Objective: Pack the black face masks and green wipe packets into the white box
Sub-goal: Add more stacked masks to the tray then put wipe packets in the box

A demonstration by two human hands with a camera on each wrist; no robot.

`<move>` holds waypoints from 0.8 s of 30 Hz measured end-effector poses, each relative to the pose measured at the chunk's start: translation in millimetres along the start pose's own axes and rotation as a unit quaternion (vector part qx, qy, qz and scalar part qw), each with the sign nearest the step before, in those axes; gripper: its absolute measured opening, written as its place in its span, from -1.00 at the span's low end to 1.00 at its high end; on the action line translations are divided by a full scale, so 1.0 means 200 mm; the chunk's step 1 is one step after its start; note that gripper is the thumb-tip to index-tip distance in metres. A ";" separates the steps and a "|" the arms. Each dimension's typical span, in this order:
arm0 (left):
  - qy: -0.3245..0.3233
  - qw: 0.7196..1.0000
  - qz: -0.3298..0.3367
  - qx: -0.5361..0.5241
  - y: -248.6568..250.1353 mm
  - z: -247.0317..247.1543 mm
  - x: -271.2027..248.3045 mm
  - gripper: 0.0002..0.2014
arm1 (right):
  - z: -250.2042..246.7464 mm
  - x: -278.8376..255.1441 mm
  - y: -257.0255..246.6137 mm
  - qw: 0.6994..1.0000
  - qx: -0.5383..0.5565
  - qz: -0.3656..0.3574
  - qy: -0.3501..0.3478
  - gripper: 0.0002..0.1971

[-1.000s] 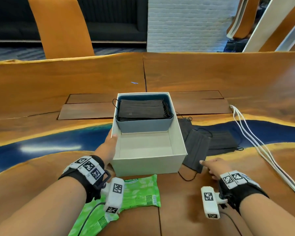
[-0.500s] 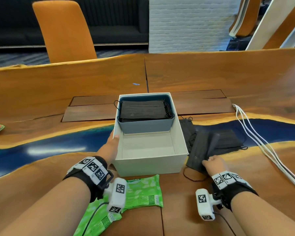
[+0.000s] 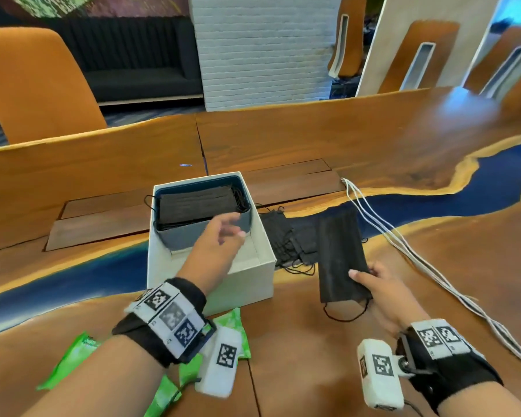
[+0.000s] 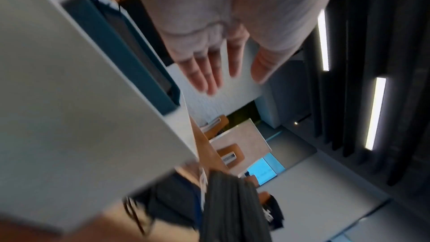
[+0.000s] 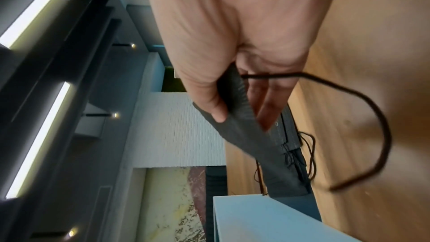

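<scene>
— While my right hand (image 3: 382, 284) pinches one pleated black fabric face mask (image 3: 340, 254) between thumb and fingers, list the rest, item by item.

— Item one: that held mask, at four o'clock from the box, its near ear loop (image 3: 345, 314) dangling over the wood. Thumb on top, fingers beneath, as the right wrist view shows.

— And my left hand (image 3: 215, 245)?

— Item two: left hand, fingers spread and straight, holding nothing, hovering above the open rectangular white cardboard box (image 3: 247, 284).

— Contents of the box?

— Item three: a blue-grey inner tray (image 3: 187, 239) filling the twelve o'clock half, carrying a flat stack of black masks (image 3: 196, 206). The six o'clock half shows bare white floor.

— Loose stock?

— Item four: a heap of black masks with tangled loops (image 3: 286, 239) on the table at three o'clock, just beside the box wall. Item five: glossy green wipe packets (image 3: 73, 356) at six to seven o'clock, partly under my left forearm.

— Anything else?

— Item six: white cables (image 3: 403, 248) running along the wooden table with a blue resin band (image 3: 283, 145), at three o'clock beyond the masks.
</scene>
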State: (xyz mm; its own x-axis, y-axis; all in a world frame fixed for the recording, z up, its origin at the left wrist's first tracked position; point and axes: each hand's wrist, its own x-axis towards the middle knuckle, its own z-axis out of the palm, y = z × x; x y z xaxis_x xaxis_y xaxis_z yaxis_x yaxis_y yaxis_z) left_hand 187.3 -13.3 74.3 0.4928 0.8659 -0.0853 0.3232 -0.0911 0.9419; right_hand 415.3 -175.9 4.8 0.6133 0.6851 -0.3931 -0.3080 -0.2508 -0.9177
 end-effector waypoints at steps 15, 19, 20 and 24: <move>-0.228 0.949 -0.162 -0.147 -0.14 0.49 -0.05 -0.53 | -0.04 -0.19 0.01 0.994 0.026 -0.017 -0.105 -0.87; -0.174 0.956 -0.147 -0.186 -0.13 0.51 -0.06 -0.75 | -0.01 -0.16 0.01 0.990 0.009 -0.021 -0.137 -0.89; -0.156 0.956 -0.148 -0.201 -0.12 0.50 -0.06 -0.78 | 0.00 -0.14 0.01 0.989 0.004 -0.022 -0.148 -0.90; -0.117 0.953 -0.135 -0.246 -0.04 0.41 -0.03 -0.74 | 0.01 -0.07 -0.02 0.984 0.024 -0.027 -0.174 -0.83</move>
State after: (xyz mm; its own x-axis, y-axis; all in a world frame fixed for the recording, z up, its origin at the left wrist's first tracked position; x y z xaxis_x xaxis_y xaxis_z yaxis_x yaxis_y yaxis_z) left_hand 247.7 -57.7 41.0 0.6308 0.6863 -0.3619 0.0752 0.4102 0.9089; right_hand 405.9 -182.9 14.0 0.3456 0.8913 -0.2936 -0.3212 -0.1817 -0.9294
